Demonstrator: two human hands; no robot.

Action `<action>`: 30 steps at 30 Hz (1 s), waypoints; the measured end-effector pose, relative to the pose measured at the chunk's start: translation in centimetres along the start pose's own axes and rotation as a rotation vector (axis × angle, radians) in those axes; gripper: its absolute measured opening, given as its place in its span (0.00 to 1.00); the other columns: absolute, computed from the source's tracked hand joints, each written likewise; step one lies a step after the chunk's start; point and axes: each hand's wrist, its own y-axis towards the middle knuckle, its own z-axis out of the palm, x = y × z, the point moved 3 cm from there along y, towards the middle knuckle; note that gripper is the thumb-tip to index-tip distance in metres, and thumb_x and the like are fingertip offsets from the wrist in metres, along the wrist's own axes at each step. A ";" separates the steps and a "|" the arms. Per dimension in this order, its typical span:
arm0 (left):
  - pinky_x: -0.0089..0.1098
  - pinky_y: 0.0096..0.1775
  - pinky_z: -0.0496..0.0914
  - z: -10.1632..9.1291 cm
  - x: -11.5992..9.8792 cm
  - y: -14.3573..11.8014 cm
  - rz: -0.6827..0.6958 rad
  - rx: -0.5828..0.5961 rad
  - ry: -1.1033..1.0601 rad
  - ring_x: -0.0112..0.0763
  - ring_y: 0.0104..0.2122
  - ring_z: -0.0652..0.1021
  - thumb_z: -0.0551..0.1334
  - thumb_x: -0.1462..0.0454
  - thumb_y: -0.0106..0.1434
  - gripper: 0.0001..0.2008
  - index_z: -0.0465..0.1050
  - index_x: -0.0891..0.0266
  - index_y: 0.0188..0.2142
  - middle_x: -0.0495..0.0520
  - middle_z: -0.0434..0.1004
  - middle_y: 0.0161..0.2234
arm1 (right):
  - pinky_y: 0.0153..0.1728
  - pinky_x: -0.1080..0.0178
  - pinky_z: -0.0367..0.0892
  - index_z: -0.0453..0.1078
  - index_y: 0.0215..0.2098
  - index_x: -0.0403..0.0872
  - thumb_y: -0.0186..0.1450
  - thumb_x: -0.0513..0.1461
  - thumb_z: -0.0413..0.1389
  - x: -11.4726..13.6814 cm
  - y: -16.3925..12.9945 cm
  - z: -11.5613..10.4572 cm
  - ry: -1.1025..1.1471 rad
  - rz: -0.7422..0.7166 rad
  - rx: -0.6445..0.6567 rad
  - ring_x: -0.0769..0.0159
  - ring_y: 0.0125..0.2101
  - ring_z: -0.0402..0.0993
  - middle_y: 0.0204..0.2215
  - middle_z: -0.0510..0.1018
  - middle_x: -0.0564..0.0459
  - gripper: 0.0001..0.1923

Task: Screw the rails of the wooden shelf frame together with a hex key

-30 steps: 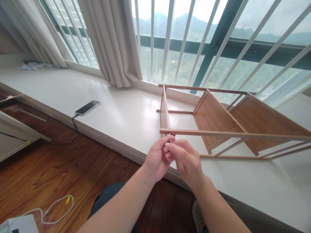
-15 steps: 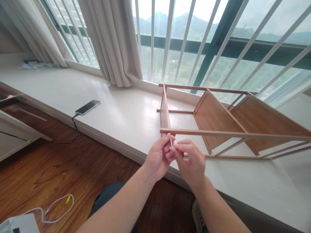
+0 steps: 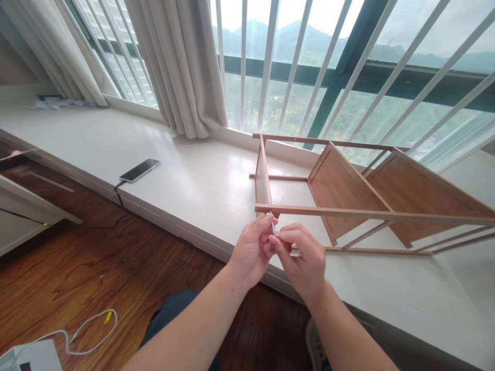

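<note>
A barred window (image 3: 348, 56) filled the upper half of the frame, with a pale curtain (image 3: 181, 62) hanging at upper centre-left. Below it a long white counter (image 3: 185, 180) ran from the left edge down to the lower right corner, and a dark wooden floor (image 3: 96, 268) took up the lower left.

On the counter, right of centre, a wooden shelf frame (image 3: 348, 190) lay on its side, its brown panels slanting toward the right edge and its thin rails reaching across the frame's right half. Its near rail ran level just above the hands.

At lower centre the left hand (image 3: 249, 252) and the right hand (image 3: 305, 260) met just under the left end of that rail. The fingers of both hands were pinched together on a small metal tool (image 3: 273, 226), a thin grey piece standing nearly upright, its top end at the underside of the rail beside the frame's corner. Whether it touched the wood could not be told.

A dark phone (image 3: 139, 170) lay flat on the counter at centre-left, well apart from the frame, with a black cable dropping over the counter's edge. A white cable (image 3: 88, 335) curled on the floor in the lower left corner.
</note>
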 end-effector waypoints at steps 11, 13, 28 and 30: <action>0.24 0.23 0.62 -0.6 0.1 0.1 -0.016 -0.004 0.060 0.20 0.19 0.64 0.73 0.57 0.55 0.13 0.76 0.64 0.31 0.43 0.60 0.20 | 0.26 0.66 0.66 0.69 0.48 0.49 0.65 0.30 0.63 -0.5 -0.4 0.1 0.012 -0.006 -0.025 0.72 0.25 0.66 0.30 0.72 0.56 0.15; 0.23 0.22 0.60 -0.6 0.1 0.1 -0.014 0.003 0.061 0.20 0.20 0.63 0.73 0.57 0.55 0.13 0.76 0.64 0.32 0.43 0.60 0.20 | 0.26 0.66 0.66 0.68 0.50 0.49 0.65 0.30 0.63 -0.5 -0.5 0.1 0.012 -0.013 -0.032 0.72 0.25 0.65 0.31 0.72 0.57 0.17; 0.21 0.22 0.64 0.0 0.0 -0.1 -0.031 0.009 -0.036 0.16 0.17 0.61 0.74 0.60 0.54 0.12 0.76 0.66 0.30 0.40 0.56 0.18 | 0.28 0.66 0.70 0.68 0.55 0.50 0.65 0.26 0.60 -0.2 -0.4 0.2 0.033 -0.085 -0.009 0.71 0.28 0.68 0.37 0.76 0.53 0.23; 0.23 0.24 0.68 -0.1 0.1 -0.1 -0.058 -0.010 -0.059 0.17 0.17 0.62 0.73 0.60 0.54 0.11 0.76 0.65 0.30 0.40 0.57 0.18 | 0.29 0.66 0.71 0.68 0.55 0.50 0.65 0.26 0.60 -0.1 -0.3 0.2 0.040 -0.086 -0.006 0.71 0.29 0.70 0.38 0.77 0.52 0.23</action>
